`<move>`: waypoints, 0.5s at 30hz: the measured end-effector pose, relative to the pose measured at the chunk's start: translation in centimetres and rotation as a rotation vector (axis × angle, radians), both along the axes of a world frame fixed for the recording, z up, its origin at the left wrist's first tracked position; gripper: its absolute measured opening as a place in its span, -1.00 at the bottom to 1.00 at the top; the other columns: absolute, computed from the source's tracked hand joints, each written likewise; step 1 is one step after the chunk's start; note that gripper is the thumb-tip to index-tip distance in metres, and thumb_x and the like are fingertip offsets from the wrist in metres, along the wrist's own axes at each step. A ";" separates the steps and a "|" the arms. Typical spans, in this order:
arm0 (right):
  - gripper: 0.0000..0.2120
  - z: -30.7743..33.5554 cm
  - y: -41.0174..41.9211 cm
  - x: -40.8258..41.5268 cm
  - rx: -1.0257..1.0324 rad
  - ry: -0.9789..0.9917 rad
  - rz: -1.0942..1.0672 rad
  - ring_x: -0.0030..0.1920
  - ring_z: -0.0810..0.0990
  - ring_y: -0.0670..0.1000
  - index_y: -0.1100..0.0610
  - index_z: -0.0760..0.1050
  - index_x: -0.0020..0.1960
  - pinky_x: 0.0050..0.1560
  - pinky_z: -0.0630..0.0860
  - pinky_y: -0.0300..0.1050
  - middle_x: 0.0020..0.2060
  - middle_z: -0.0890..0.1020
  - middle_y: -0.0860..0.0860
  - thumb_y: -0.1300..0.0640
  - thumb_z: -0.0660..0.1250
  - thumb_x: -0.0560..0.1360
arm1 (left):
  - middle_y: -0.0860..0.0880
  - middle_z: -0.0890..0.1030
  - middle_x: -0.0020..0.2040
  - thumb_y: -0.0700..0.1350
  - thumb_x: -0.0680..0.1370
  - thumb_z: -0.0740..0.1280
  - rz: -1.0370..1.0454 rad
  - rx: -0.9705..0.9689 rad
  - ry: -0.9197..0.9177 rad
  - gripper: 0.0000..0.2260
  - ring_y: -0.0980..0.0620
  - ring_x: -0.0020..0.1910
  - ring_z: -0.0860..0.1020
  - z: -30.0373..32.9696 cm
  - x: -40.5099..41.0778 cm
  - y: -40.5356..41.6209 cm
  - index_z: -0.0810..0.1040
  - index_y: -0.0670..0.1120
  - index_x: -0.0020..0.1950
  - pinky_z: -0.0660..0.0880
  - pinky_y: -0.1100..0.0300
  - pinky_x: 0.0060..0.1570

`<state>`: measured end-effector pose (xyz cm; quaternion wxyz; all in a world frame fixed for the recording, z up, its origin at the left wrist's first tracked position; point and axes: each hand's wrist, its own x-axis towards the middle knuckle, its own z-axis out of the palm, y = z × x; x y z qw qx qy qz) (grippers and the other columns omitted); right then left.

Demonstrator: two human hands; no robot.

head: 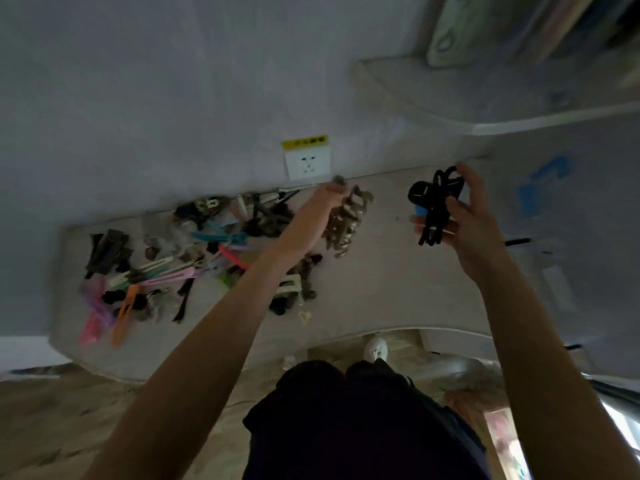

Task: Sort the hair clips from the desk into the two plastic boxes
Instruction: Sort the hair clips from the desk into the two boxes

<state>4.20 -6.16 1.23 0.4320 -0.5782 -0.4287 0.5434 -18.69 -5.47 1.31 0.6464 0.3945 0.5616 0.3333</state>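
A: Take the wall socket as the mark; where is everything from there?

B: The bench runs just under it; the pile of hair clips lies below and to the left of the socket, a tangle of pink, orange, teal, black and brown ones, blurred, so single clips are hard to tell apart.

A: And the hands?

B: The left hand is just below the socket, a little to its right, lifted above the bench; its grip is closed on a brownish claw clip that hangs down from the fingers; the right hand is well to the right of the socket, fingers curled round a black claw clip, with the thumb under it.

A: Is anything else in that right grip?

B: A bit of blue shows behind the black clip; I cannot tell what it is.

A: The two plastic boxes?

B: I cannot pick them out; far right of the socket there is only a pale blurred surface with a blue mark; a shelf sits above and to the right of the socket.
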 end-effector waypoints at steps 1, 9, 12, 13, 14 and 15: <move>-0.60 0.2 0.2 1.8 -0.003 0.016 -0.024 -0.10 0.69 0.09 -0.22 0.23 0.32 -0.16 0.63 -0.07 0.10 0.58 -0.02 0.23 0.03 0.63 | -0.01 0.53 -0.17 -0.04 0.55 0.22 -0.016 -0.005 -0.027 -0.86 0.01 -0.21 0.51 0.1 2.6 0.9 0.39 0.02 0.09 0.46 0.13 -0.19; -0.58 -0.9 3.9 9.5 -0.031 0.028 0.001 0.14 0.58 -0.01 -0.08 0.23 0.36 0.12 0.54 0.01 0.30 0.48 0.06 -0.10 0.20 0.54 | -0.03 0.59 -0.05 -0.16 0.40 0.49 -0.187 0.107 0.016 -0.44 0.05 -0.09 0.61 -1.1 17.1 5.2 0.24 -0.04 0.26 0.61 0.17 -0.09; -0.48 -2.0 5.2 10.5 -0.100 0.004 -0.021 0.16 0.57 0.03 -0.11 0.26 0.34 0.21 0.51 0.08 0.27 0.50 0.04 -0.13 0.35 0.44 | 0.01 0.61 -0.07 0.02 0.40 0.47 -0.150 0.199 0.116 -0.61 0.21 -0.14 0.62 -1.9 19.3 6.1 0.44 -0.06 0.14 0.62 0.05 -0.08; -0.46 -2.5 5.7 10.6 -0.107 -0.025 -0.036 0.14 0.58 0.06 -0.06 0.27 0.33 0.19 0.53 0.12 0.27 0.50 0.08 -0.12 0.36 0.42 | 0.05 0.61 -0.14 0.02 0.43 0.45 -0.149 0.296 0.222 -0.72 0.29 -0.20 0.60 -2.2 19.6 6.3 0.50 -0.05 0.05 0.60 0.10 -0.10; -0.47 -2.9 6.1 10.9 -0.106 -0.053 -0.048 0.10 0.59 0.09 0.00 0.28 0.32 0.14 0.56 0.12 0.26 0.49 0.13 -0.08 0.36 0.43 | 0.06 0.60 -0.18 0.02 0.45 0.42 -0.152 0.395 0.345 -0.79 0.26 -0.19 0.58 -2.8 19.9 6.5 0.56 -0.05 0.00 0.54 0.14 -0.09; -0.53 -3.1 6.4 11.0 -0.100 -0.083 -0.049 0.06 0.60 0.09 0.05 0.28 0.32 0.07 0.59 0.06 0.26 0.49 0.15 -0.02 0.34 0.48 | 0.05 0.60 -0.17 0.05 0.47 0.40 -0.149 0.472 0.474 -0.79 0.17 -0.10 0.55 -3.3 20.0 6.7 0.58 -0.06 -0.02 0.48 0.15 -0.03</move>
